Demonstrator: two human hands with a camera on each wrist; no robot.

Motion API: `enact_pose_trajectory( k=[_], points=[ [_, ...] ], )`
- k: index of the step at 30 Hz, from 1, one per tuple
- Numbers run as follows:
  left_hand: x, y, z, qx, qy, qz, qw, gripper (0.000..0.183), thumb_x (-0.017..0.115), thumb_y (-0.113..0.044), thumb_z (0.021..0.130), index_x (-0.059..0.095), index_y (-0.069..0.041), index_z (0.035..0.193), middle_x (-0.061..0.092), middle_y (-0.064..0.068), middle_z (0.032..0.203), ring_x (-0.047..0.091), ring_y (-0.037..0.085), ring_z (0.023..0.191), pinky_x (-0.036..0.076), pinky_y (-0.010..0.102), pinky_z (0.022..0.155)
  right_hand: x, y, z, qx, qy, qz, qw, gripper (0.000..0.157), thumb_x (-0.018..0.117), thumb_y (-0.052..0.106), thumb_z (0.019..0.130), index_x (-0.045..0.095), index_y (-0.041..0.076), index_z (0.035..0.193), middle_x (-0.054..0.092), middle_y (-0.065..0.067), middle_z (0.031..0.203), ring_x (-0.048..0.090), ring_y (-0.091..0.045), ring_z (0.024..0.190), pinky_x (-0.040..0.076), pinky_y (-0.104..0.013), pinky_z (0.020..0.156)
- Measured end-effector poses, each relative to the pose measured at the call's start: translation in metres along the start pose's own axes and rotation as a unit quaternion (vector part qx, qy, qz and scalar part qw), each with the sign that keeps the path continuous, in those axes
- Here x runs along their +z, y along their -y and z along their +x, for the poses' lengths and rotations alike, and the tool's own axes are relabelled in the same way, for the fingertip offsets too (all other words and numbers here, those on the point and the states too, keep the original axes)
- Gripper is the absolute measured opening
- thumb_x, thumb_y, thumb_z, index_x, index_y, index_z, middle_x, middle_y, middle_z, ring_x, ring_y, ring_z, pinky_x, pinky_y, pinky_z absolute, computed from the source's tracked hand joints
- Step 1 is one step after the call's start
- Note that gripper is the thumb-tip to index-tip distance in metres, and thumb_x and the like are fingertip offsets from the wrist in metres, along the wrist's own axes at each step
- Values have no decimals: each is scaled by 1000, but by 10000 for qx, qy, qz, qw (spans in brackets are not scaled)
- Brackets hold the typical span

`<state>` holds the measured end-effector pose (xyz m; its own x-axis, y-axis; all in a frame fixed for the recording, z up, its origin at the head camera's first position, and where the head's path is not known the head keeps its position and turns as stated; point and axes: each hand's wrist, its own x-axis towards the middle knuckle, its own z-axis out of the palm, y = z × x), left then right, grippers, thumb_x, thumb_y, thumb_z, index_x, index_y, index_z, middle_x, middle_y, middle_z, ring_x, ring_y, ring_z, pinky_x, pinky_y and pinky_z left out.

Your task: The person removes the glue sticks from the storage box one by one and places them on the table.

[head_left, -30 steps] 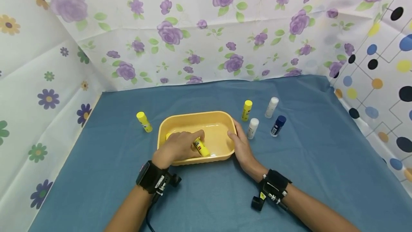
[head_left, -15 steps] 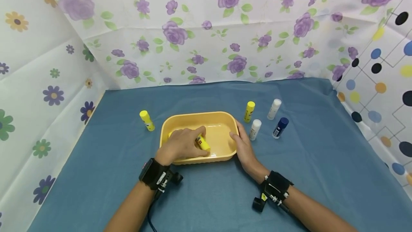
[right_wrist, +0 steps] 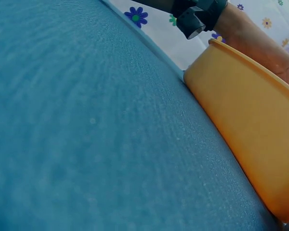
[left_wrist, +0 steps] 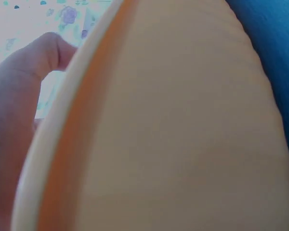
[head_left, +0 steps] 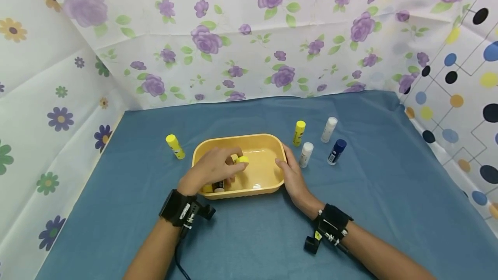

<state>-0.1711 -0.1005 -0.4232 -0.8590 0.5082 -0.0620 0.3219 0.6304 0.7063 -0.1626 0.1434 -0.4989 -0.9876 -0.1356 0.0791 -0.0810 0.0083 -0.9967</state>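
A yellow plastic tray rests on the blue cloth. Inside it, my left hand pinches a yellow glue stick, most of which the fingers hide. Below that hand a dark glue stick and a yellow object lie in the tray, partly covered. With thumb at the rim and fingers outside, my right hand holds the tray's right end. The tray wall fills most of the left wrist view, hiding the left fingertips; the right wrist view shows the tray's outer side.
Right of the tray stand a yellow glue stick, two white ones and a dark blue-capped one. Another yellow glue stick is left of it. Patterned sheets rise behind and at both sides.
My left hand has shifted back and turned within the tray with the yellow glue stick, uncovering the dark one near the front wall. The right hand keeps its hold on the tray.
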Motion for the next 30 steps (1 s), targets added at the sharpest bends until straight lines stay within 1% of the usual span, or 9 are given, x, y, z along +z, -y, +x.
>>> enact_pose_trajectory(
  k=[4, 7, 8, 11, 14, 15, 20, 27, 30],
  points=[
    [-4, 2, 0, 146, -247, -150, 9995, 42, 49, -48, 99, 58, -14, 120, 67, 6, 63, 65, 21, 52, 51, 36, 53, 0, -1, 1, 13, 24, 37, 10000, 55, 41, 17, 104, 27, 17, 157, 28, 2, 160, 27, -13, 145, 24, -35, 114],
    [-9, 3, -2, 173, -370, -36, 9992, 55, 44, -56, 98, 57, -13, 129, 67, 6, 64, 64, 20, 52, 51, 37, 55, -1, -2, 1, -27, 33, 34, 10000, 55, 41, 17, 104, 27, 17, 157, 27, 2, 160, 27, -14, 145, 24, -36, 114],
    [-10, 3, -3, 180, -409, 62, 9990, 55, 44, -56, 97, 57, -14, 129, 67, 5, 65, 64, 20, 52, 51, 36, 56, -1, -2, 1, -30, 33, 25, 10000, 55, 41, 17, 104, 27, 17, 157, 27, 2, 160, 27, -14, 145, 24, -36, 114],
    [-15, 1, -5, 284, -544, 484, 9969, 41, 50, -50, 98, 60, -15, 116, 64, 3, 66, 61, 17, 53, 49, 35, 56, -1, -2, 1, -26, 33, 2, 10000, 55, 41, 18, 104, 27, 17, 157, 27, 1, 160, 26, -14, 146, 24, -36, 114],
    [-19, -3, -9, 422, -690, 972, 9920, 20, 59, -37, 97, 58, -17, 101, 57, 0, 68, 55, 13, 57, 45, 32, 56, -1, -2, 1, 1, 30, -7, 10000, 55, 41, 18, 104, 27, 17, 157, 27, 1, 160, 26, -15, 146, 24, -37, 114],
    [-20, -3, -9, 482, -731, 1107, 9900, 17, 62, -33, 95, 58, -16, 97, 56, -1, 68, 53, 12, 57, 44, 32, 56, 0, -2, 1, 14, 34, -6, 10000, 55, 41, 18, 104, 27, 17, 157, 27, 1, 160, 27, -14, 146, 24, -36, 114],
    [-21, -4, -11, 722, -726, 1370, 9853, 17, 69, -25, 91, 57, -14, 93, 52, -2, 70, 48, 12, 60, 41, 31, 58, 0, 0, 0, 14, 40, -7, 10000, 55, 41, 17, 104, 27, 17, 157, 27, 1, 160, 27, -14, 145, 24, -36, 114],
    [-22, -5, -12, 625, -670, 1424, 9856, 18, 71, -25, 90, 56, -15, 92, 49, -1, 68, 47, 12, 58, 39, 29, 56, 0, 2, -1, -36, 85, -15, 10000, 56, 41, 18, 104, 25, 15, 157, 25, -1, 161, 26, -17, 146, 24, -40, 115],
    [-22, -7, -13, 610, -643, 1448, 9855, 18, 71, -25, 90, 56, -15, 92, 48, 0, 67, 46, 12, 57, 38, 29, 55, 0, 2, -1, 3, 59, -19, 10000, 56, 41, 18, 104, 25, 16, 157, 26, 0, 161, 27, -16, 146, 24, -38, 115]
  ],
)
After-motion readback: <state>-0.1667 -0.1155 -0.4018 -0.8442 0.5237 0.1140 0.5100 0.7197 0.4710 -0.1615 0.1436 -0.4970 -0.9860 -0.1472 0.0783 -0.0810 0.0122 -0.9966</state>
